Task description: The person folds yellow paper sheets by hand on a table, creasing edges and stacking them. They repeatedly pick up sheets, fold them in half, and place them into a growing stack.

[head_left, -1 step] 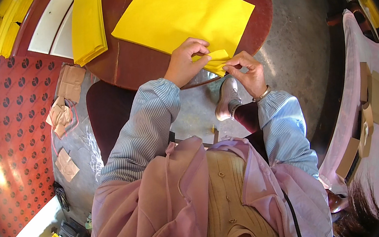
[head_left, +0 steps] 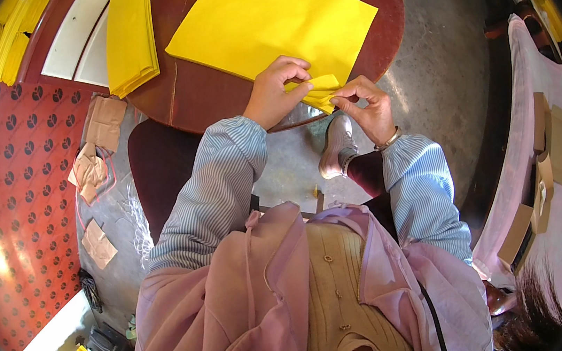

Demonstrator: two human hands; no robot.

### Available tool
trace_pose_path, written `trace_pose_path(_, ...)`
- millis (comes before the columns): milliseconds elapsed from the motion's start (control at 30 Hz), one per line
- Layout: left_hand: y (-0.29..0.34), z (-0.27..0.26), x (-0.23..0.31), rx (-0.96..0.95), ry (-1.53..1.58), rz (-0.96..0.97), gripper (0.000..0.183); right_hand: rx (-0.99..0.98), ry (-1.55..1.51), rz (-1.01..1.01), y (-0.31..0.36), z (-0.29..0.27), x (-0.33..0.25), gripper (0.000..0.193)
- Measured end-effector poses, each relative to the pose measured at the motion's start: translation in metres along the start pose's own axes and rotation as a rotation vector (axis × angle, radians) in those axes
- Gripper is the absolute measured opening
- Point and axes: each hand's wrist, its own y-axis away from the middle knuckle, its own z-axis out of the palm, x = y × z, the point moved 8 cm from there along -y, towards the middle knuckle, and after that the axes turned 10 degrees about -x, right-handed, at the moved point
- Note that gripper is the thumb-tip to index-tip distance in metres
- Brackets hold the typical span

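Observation:
A broad yellow sheet [head_left: 273,25], perhaps cloth or paper, lies flat over the round brown table [head_left: 177,97]. At the near edge of the table its front corner [head_left: 323,85] is bunched up in folds between my hands. From the left, my left hand [head_left: 276,92] pinches the folds between thumb and fingers. My right hand [head_left: 368,105] grips the tip of the corner with thumb and forefinger from the right. Whether one layer or several are caught there, I cannot tell.
To the left on the table stands a folded yellow stack [head_left: 130,43]. More yellow bundles [head_left: 3,41] lie at far left, above a red patterned board [head_left: 23,186]. Brown paper pieces [head_left: 98,243] litter the floor. Open cardboard boxes [head_left: 543,192] rest on a pale cloth at right.

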Motion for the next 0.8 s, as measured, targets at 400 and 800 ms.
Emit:
trace_pose_path(400, 0.002, 0.004, 0.011, 0.050, -0.117, 0.043, 0.019, 0.065, -0.063, 0.038, 0.003, 0.001, 0.003, 0.011)
trace_pose_path(800, -0.001, 0.001, -0.001, 0.006, 0.027, -0.015, 0.016, -0.006, 0.010, 0.001, 0.001, 0.001, -0.002, 0.013)
